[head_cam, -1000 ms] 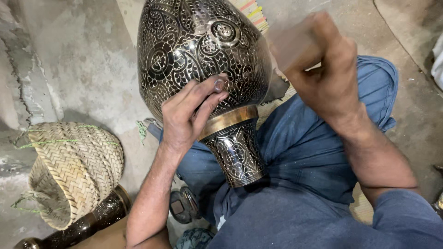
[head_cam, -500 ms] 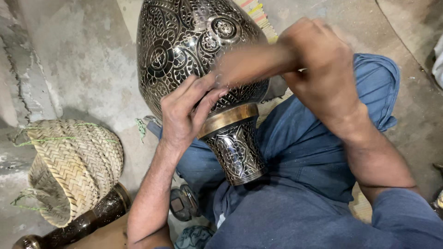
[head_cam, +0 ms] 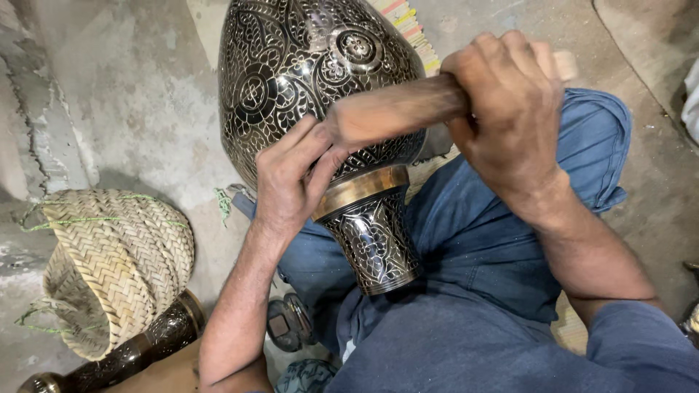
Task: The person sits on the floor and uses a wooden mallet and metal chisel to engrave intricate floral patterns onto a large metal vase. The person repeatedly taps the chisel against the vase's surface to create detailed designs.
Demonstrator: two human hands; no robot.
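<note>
Seemingly mid-blow, the right hand (head_cam: pixel 510 109) grips a blurred wooden handle (head_cam: pixel 397 109) tight over an engraved metal vase (head_cam: pixel 320 109) lying across the lap. The left hand (head_cam: pixel 295 178), fingers pinched together, rests against the vase; a misjudged strike could hit those fingers.

Black-and-silver floral vase (head_cam: pixel 313 80), tan woven basket (head_cam: pixel 116 262).

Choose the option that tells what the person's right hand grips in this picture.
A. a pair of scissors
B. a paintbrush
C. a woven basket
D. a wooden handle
D: the right hand is closed around a wooden handle that reaches across the engraved metal vase.
</note>
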